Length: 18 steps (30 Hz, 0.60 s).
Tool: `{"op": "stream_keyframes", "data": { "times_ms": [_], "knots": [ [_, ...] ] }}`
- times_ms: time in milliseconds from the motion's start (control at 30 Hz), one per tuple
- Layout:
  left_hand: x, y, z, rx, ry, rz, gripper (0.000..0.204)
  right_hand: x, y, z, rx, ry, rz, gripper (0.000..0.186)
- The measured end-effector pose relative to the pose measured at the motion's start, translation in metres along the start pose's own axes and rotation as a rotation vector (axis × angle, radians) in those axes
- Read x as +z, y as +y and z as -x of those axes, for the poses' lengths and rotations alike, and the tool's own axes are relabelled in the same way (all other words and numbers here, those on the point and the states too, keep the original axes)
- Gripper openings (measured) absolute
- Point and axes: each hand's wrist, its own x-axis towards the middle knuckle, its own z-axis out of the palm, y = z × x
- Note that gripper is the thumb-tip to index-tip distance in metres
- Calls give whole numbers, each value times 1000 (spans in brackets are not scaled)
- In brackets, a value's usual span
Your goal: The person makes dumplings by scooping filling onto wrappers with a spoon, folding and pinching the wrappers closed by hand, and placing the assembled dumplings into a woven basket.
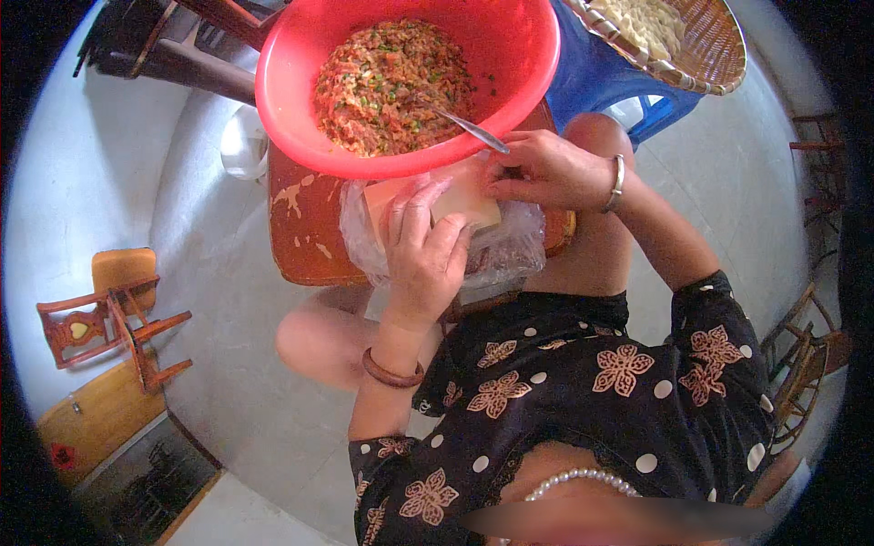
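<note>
A stack of pale square sheets, like dough wrappers [475, 207], lies in a crumpled clear plastic bag [514, 250] on a worn reddish wooden stool [305, 227]. My left hand [425, 246] rests on the stack with bent fingers gripping it. My right hand [537, 173] pinches at the stack’s upper right edge, just below a metal spoon handle [482, 132]. The spoon sits in a large red plastic bowl [405, 160] of minced filling with green bits [382, 82], just beyond my hands.
A woven tray [719, 59] of pale pieces sits on a blue plastic stool [583, 73] at upper right. Dark furniture [173, 64] stands at upper left, wooden chairs [127, 300] at left and more chairs [792, 355] at right. My bare knees flank the wooden stool.
</note>
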Motion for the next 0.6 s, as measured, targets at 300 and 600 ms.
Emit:
{"op": "stream_keyframes", "data": {
  "times_ms": [300,600],
  "knots": [
    [9,-1,-8,-30,-6,-47,16,5,6,22,-2,109,-80,19],
    [10,-1,-10,-88,17,-7,16,17,1,19,-96,131,32,19]
  ]
}}
